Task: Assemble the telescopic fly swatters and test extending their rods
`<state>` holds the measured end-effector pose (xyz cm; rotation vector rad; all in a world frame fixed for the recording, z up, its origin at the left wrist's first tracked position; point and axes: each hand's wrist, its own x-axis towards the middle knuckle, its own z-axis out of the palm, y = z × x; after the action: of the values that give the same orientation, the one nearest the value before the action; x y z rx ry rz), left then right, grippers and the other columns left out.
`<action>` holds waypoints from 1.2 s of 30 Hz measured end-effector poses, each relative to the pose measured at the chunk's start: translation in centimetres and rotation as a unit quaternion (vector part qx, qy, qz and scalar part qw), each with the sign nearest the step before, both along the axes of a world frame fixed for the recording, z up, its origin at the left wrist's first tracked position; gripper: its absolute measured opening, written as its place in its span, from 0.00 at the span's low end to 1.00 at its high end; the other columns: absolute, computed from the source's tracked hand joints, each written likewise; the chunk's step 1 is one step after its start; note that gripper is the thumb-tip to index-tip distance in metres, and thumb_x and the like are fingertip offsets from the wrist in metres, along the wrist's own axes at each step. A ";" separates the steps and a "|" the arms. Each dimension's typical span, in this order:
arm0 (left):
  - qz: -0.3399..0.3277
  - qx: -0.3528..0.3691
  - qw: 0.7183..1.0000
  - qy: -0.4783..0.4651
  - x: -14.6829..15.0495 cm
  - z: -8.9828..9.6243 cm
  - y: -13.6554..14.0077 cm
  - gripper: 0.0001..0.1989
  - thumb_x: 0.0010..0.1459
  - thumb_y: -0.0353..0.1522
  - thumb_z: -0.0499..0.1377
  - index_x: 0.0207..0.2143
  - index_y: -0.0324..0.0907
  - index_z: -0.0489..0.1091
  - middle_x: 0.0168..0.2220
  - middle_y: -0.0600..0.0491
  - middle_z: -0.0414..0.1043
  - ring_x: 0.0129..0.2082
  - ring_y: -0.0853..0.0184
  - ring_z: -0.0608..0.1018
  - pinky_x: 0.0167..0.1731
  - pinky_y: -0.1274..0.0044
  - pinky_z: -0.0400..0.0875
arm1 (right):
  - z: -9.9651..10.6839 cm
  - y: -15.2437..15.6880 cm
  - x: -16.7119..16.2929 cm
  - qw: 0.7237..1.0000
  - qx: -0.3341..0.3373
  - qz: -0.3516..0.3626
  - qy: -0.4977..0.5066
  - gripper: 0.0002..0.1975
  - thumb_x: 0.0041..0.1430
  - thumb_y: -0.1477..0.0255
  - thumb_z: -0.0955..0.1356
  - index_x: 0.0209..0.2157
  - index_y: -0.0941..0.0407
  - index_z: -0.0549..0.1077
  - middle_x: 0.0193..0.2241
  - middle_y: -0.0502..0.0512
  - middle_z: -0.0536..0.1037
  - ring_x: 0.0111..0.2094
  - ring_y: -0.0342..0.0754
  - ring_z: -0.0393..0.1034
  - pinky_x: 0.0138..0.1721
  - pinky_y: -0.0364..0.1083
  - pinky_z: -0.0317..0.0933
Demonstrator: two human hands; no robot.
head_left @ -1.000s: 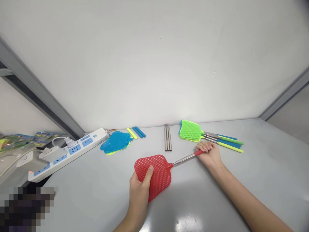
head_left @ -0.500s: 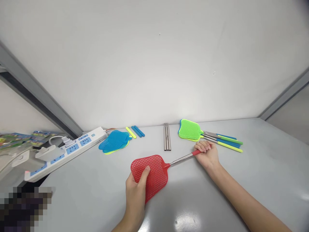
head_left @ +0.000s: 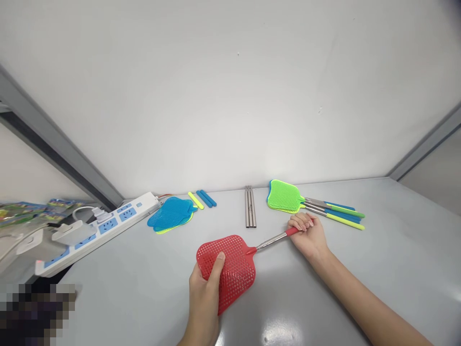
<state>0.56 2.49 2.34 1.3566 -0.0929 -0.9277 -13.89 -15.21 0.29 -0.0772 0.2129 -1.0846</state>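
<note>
A red fly swatter (head_left: pixel 234 264) with a perforated head and a metal rod is held between my two hands. My left hand (head_left: pixel 207 293) pinches the head at its left side, thumb on top. Around the red grip at the rod's far end, the fingers of my right hand (head_left: pixel 308 235) are closed. Just behind that hand lies a stack of swatters (head_left: pixel 286 196) with green, yellow and blue parts. Bare metal rods (head_left: pixel 250 206) lie side by side in the middle of the table. Loose blue swatter heads (head_left: pixel 173 212) with a yellow one beneath lie to the left.
Blue grips (head_left: pixel 206 198) and a yellow grip (head_left: pixel 195 200) lie near the wall. A white power strip (head_left: pixel 118 216) with plugged-in chargers (head_left: pixel 74 231) runs along the left edge. Colourful plastic packets (head_left: pixel 30 211) are at far left. The wall (head_left: pixel 237 120) closes off the table's back.
The red swatter's head has shifted slightly right and toward me and its tilt has changed a little. Both hands keep their hold. The whole view has moved slightly.
</note>
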 end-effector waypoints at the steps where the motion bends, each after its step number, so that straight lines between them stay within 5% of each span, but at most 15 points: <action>1: -0.001 0.001 1.000 -0.003 0.0 -0.1 0.0 0.17 0.42 0.39 0.60 0.34 0.38 0.67 0.30 0.51 0.73 0.26 0.65 0.75 0.25 0.76 0.70 | 0.0 0.0 0.0 1.000 -0.006 0.000 0.005 0.17 0.42 0.81 0.59 0.15 0.56 0.41 0.09 0.42 0.49 0.11 0.36 0.46 0.13 0.38 0.51; 30: -0.029 0.006 1.000 -0.009 0.3 -0.1 -0.2 0.20 0.41 0.39 0.61 0.36 0.36 0.67 0.31 0.48 0.73 0.26 0.63 0.75 0.26 0.75 0.70 | 1.0 0.3 -0.1 0.998 -0.047 0.016 0.026 0.15 0.43 0.79 0.60 0.15 0.56 0.44 0.11 0.41 0.48 0.12 0.36 0.48 0.15 0.38 0.52; 36: -0.028 0.012 0.999 -0.034 -0.2 0.2 -0.3 0.19 0.42 0.40 0.60 0.36 0.38 0.66 0.33 0.49 0.72 0.29 0.64 0.75 0.28 0.75 0.69 | 0.8 -0.7 -0.2 0.998 -0.011 0.025 0.055 0.11 0.46 0.80 0.59 0.18 0.56 0.50 0.14 0.42 0.51 0.15 0.36 0.51 0.17 0.38 0.54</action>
<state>0.37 2.22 2.59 1.4153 -0.1735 -0.9324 -14.06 -15.89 1.09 -0.1613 0.2973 -1.0336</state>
